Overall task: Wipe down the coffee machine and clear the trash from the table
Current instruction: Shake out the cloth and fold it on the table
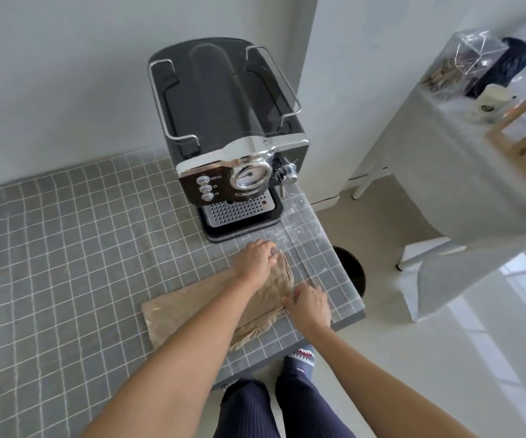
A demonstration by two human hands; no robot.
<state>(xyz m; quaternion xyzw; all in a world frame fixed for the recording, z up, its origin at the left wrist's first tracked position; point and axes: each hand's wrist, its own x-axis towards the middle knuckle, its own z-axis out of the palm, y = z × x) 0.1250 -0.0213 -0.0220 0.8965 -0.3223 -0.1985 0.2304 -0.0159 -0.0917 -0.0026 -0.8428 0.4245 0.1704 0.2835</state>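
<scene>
my left grip (254,256) pinches bag's (192,308) far end | my right grip (309,304) pinches its near-right edge | crumpled brown bag flat on worktop (66,248), in front of coffee machine (227,137) | bin (351,268) below edge
</scene>
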